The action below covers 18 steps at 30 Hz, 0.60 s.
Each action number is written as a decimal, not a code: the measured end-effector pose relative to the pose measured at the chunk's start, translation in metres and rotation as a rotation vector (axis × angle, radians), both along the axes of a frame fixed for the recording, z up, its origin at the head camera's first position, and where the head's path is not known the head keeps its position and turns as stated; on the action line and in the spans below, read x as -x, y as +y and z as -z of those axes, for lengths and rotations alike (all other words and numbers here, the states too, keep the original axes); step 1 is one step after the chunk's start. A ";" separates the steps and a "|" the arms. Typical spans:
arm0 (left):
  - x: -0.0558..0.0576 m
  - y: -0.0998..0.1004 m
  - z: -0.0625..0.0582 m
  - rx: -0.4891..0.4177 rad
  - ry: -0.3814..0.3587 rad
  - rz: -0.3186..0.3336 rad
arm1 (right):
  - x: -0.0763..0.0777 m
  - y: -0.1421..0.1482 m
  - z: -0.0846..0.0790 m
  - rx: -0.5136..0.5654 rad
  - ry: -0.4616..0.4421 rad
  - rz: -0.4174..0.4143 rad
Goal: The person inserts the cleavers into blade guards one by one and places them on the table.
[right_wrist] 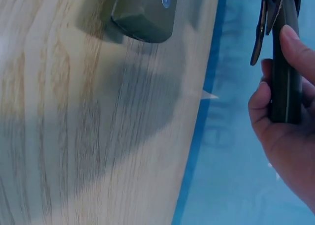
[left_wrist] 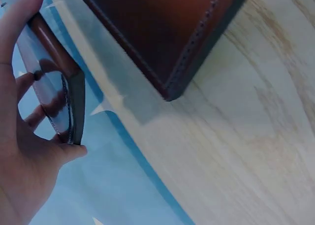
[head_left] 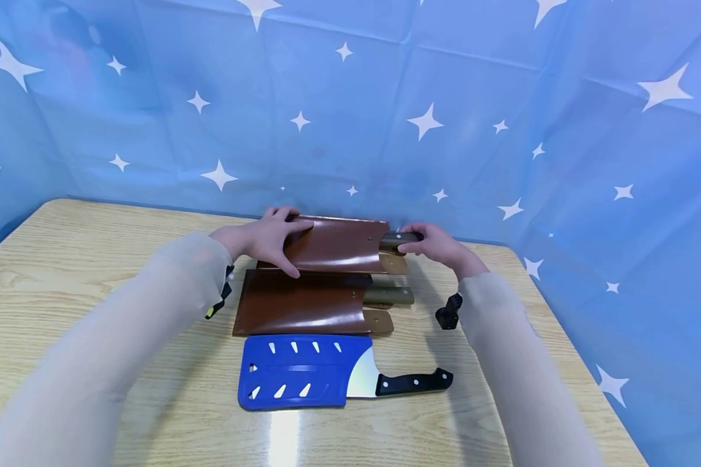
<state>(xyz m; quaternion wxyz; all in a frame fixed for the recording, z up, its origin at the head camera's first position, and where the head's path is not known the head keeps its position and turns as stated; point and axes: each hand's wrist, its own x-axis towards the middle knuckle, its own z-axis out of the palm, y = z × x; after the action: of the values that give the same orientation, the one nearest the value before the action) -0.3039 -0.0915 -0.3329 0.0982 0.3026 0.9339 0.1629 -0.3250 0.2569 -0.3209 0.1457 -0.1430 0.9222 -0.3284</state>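
Note:
At the back of the table, both hands hold a cleaver in a brown leather sheath point(head_left: 339, 245). My left hand point(head_left: 267, 239) grips the sheath's closed left end, thumb on one edge and fingers across it, as the left wrist view also shows. The olive handle point(right_wrist: 285, 87) is in my right hand point(head_left: 441, 248), with fingers and thumb wrapped round it. The blade is hidden in the leather. Just in front lies a second sheathed cleaver point(head_left: 298, 305), its olive handle point(head_left: 388, 296) pointing right. Nearest me is a cleaver with a black handle point(head_left: 415, 383) and a blue slotted blade cover point(head_left: 298, 373).
The wooden table point(head_left: 93, 272) meets a blue cloth backdrop point(head_left: 350, 130) with white stars close behind the held sheath. A wrist camera mount point(head_left: 448, 312) sticks out beside the right sleeve.

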 end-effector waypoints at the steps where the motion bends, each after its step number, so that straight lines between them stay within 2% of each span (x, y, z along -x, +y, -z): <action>1: 0.001 0.000 0.002 0.002 0.006 0.000 | 0.001 -0.001 0.001 0.003 -0.001 0.004; 4: 0.005 -0.001 0.007 0.006 0.010 -0.005 | 0.002 -0.005 0.003 -0.012 -0.009 0.016; 9: 0.011 -0.002 0.015 0.026 -0.004 0.001 | 0.007 -0.010 0.012 -0.040 -0.080 0.060; 13: 0.017 -0.007 0.025 0.051 0.013 0.014 | 0.010 -0.013 0.018 0.007 -0.140 0.089; 18: 0.026 -0.011 0.035 0.061 0.041 0.028 | 0.014 -0.014 0.023 0.056 -0.137 0.085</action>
<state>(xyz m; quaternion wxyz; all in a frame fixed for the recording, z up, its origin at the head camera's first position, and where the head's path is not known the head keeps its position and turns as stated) -0.3301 -0.1025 -0.3683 0.0904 0.3159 0.9360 0.1265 -0.3394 0.2429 -0.3444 0.1904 -0.0846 0.9058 -0.3688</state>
